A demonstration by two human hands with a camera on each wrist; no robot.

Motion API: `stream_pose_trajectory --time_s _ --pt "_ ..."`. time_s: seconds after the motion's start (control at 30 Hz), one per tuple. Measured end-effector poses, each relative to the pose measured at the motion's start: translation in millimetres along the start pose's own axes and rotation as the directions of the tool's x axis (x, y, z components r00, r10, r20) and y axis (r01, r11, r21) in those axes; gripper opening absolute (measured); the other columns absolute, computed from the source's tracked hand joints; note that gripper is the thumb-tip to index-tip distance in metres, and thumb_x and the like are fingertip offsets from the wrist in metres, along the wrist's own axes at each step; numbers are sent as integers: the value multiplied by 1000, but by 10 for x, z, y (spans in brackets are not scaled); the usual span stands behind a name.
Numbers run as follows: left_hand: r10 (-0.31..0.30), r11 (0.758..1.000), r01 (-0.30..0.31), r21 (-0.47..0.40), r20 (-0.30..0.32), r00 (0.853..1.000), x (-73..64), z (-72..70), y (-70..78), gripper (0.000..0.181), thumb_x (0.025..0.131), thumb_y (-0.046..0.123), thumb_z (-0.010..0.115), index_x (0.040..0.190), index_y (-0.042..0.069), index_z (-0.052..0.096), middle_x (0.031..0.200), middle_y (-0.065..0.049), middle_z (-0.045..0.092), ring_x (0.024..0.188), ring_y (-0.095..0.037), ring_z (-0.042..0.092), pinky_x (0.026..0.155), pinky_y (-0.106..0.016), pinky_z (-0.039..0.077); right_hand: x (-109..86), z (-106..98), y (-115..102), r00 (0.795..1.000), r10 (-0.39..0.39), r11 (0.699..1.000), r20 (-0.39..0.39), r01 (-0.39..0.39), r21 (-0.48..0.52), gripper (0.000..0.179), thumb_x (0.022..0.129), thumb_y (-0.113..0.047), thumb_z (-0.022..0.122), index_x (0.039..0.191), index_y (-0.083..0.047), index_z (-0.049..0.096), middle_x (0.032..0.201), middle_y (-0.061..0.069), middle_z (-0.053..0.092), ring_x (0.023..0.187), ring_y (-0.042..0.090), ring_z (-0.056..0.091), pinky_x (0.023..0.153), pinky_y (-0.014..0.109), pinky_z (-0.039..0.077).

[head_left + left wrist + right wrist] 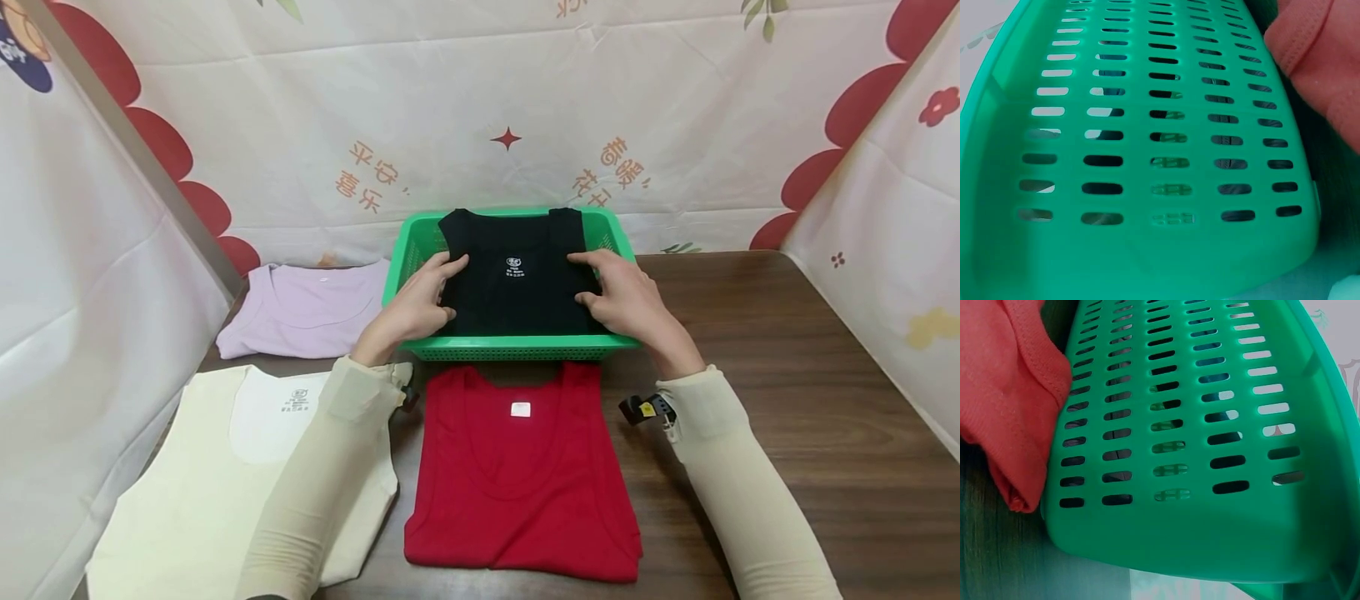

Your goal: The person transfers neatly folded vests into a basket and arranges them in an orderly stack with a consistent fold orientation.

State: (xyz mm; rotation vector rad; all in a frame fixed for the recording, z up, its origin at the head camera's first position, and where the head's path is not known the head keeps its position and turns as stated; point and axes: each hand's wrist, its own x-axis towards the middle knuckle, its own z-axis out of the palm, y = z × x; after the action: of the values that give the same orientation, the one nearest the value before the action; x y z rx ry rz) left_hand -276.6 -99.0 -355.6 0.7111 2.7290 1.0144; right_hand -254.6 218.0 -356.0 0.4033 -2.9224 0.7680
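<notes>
Leftmost, at eight o'clock from the basket, you have a cream vest [202, 492] laid flat, your left sleeve [303, 492] crossing over it. A folded lavender vest [315, 304] lies at nine o'clock, just beside the basket. Your left hand [414, 304] reaches over the basket's nine o'clock side, index finger extended and thumb spread apart from it, tips at the black vest's edge. That folded black vest [517, 296] lies in the green basket [517, 342], printed mark facing up, shoulder straps reaching the far rim at eleven and one o'clock. At six o'clock, close by the near wall, you have a folded red vest [525, 508] with a white label. Your right hand [621, 293], at three o'clock, mirrors the left: finger extended, thumb apart, tips at the black vest. Farther right, toward four o'clock, runs brown wooden table [795, 375].
</notes>
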Motion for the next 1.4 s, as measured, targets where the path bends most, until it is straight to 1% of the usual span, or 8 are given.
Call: stream_pose_trajectory --time_s 0.23,0.57,0.73,0.8,0.93,1.07,1.23,1.4 --pt "8 1000 -8 25 0 1000 5 0 11 79 93 -5 64 163 12 32 172 -11 17 77 -23 49 77 -36 41 -3 -1 -1 1000 0 1000 8 0 -7 59 98 -14 68 154 -14 50 142 14 54 76 26 50 59 39 38" --pt "6 999 -7 42 12 1000 1 7 16 80 93 3 71 163 11 32 171 -13 19 83 -24 53 82 -36 43 4 10 2 999 -6 999 33 7 -33 59 97 -13 67 153 -13 50 151 15 51 76 26 53 59 39 42" --pt "6 998 -7 58 11 1000 6 7 24 82 92 1 73 162 9 32 171 -14 21 83 -24 53 83 -36 43 3 4 0 999 -11 998 50 14 -53 59 97 -7 61 154 -12 49 156 15 48 106 33 58 68 46 49" --pt "1 998 -1 64 7 1000 7 9 24 82 91 1 74 162 9 33 170 -14 22 81 -22 52 82 -36 43 3 4 -3 998 -11 998 58 14 -55 59 97 -6 59 155 -12 48 156 15 47 111 34 56 70 48 49" --pt "-10 998 10 63 -9 1000 7 14 17 82 90 1 75 161 10 35 168 -13 25 79 -21 50 82 -36 42 4 7 -10 998 -9 998 60 13 -56 59 97 -7 60 154 -12 48 152 14 50 96 30 55 64 42 44" --pt "-18 999 19 48 -26 999 3 20 9 82 88 -1 76 160 10 38 165 -11 30 80 -20 49 81 -35 42 7 14 -12 998 -9 998 64 13 -57 59 97 -8 61 154 -12 49 143 14 54 89 28 52 60 39 41" --pt "-21 999 22 36 -33 999 2 22 15 81 88 -1 76 159 10 39 163 -10 32 81 -20 49 79 -35 42 7 18 -9 998 -11 998 56 14 -59 55 97 -8 62 151 -12 52 144 14 54 95 30 54 66 44 46" --pt "-33 999 33 40 -18 999 10 20 27 82 89 1 77 160 11 39 168 -10 26 82 -23 51 80 -37 43 0 19 -7 999 -13 998 44 15 -60 50 97 -9 63 146 -11 57 144 14 55 98 30 55 72 48 48"
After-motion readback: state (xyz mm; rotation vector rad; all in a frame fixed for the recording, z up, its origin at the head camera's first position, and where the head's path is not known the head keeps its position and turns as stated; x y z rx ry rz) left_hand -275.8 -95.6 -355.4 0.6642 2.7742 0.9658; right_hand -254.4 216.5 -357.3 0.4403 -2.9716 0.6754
